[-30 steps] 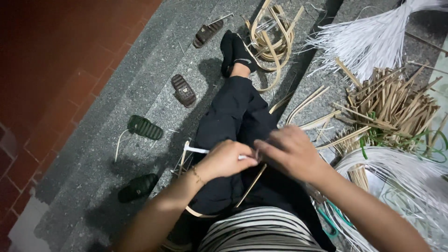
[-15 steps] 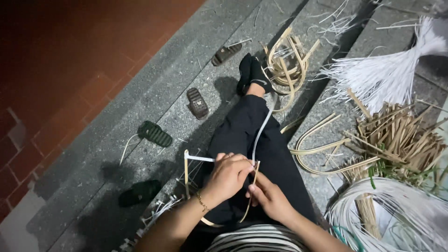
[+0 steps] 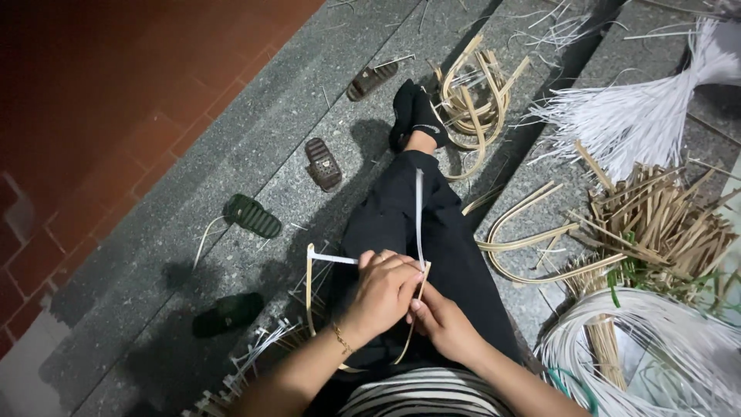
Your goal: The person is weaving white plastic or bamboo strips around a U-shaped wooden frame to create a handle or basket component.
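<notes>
Both hands meet over the lap: the left hand point(image 3: 382, 297) and right hand point(image 3: 444, 324) pinch a white strip point(image 3: 419, 212) against a bent cane hoop point(image 3: 310, 289).

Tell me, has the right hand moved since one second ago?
Yes. The right hand has drawn in toward the left hand, over the black trouser leg, and now sits lower, nearer the striped shirt.

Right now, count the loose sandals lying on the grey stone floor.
4. One brown ridged sandal beside the socked foot, another brown ridged sandal below it, a dark green sandal further left, and another dark green sandal nearest. Others may be hidden.
</notes>
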